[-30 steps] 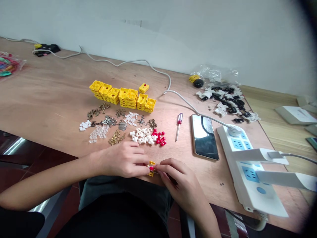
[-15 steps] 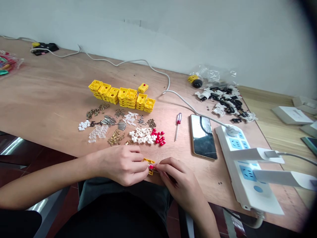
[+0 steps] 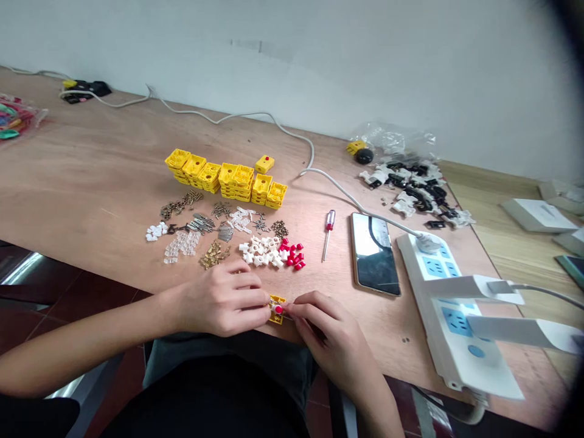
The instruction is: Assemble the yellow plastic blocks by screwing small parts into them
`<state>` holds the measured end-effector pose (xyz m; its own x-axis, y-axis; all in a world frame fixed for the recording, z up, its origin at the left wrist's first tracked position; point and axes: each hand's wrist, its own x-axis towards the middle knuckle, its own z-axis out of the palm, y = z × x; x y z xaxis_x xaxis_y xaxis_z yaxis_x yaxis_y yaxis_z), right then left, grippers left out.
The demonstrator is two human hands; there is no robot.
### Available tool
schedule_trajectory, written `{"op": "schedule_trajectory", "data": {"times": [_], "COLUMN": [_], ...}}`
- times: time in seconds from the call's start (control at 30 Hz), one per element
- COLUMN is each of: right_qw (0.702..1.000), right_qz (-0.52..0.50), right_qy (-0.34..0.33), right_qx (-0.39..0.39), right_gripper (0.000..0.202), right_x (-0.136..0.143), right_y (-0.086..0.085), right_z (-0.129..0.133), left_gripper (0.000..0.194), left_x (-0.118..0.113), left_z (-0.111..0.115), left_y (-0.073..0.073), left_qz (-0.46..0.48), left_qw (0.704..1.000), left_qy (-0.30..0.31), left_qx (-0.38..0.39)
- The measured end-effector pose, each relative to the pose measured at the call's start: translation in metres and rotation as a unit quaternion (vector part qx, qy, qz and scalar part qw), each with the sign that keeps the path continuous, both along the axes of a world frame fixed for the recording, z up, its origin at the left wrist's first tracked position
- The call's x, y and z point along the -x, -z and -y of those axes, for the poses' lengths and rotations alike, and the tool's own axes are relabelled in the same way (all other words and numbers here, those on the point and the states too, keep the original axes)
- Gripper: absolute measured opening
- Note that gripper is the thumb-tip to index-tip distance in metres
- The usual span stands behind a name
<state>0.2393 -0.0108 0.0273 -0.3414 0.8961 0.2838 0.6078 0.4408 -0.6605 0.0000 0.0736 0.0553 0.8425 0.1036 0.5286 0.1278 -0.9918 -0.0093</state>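
Observation:
A yellow plastic housing [image 3: 277, 317] lies at the table's front edge between my hands, a red button [image 3: 278, 309] and a bit of white plastic showing in it. My left hand [image 3: 228, 302] comes from the left, its thumb and forefinger closed at the housing's left side; what the tips pinch, if anything, is hidden. From the right, my right hand [image 3: 319, 316] pinches at the housing's right side beside the red button. Just beyond are white plastic sleeves [image 3: 262, 250], red buttons [image 3: 296, 255] and brass pieces [image 3: 213, 254].
Stacked yellow housings [image 3: 235, 180] stand behind piles of screws [image 3: 181, 204] and clear plastic pieces [image 3: 181, 245]. A screwdriver [image 3: 328, 234], a phone [image 3: 375, 254] and a power strip [image 3: 456, 322] with plugged-in chargers lie to the right. A white cable [image 3: 337, 184] crosses the table.
My left hand has drawn slightly left, uncovering more of the yellow housing and the white plastic by the red button. My right hand has stayed nearly still.

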Motion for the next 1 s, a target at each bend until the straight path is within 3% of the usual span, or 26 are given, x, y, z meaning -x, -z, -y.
{"op": "schedule_trajectory", "data": {"times": [0.3, 1.0], "right_qw": [1.000, 1.000], "right_qz": [-0.002, -0.005], "right_qy": [-0.010, 0.001], "right_qx": [0.011, 0.028], "right_gripper": [0.020, 0.022], "right_x": [-0.001, 0.001], "right_y": [0.002, 0.000], "right_z": [0.000, 0.000], "left_gripper": [0.011, 0.017], "left_x": [0.019, 0.020], "left_z": [0.021, 0.021], "left_y": [0.017, 0.020], "left_qz": [0.041, 0.009], "left_qw": [0.994, 0.996], "left_qy": [-0.058, -0.070], "left_qx": [0.081, 0.056]}}
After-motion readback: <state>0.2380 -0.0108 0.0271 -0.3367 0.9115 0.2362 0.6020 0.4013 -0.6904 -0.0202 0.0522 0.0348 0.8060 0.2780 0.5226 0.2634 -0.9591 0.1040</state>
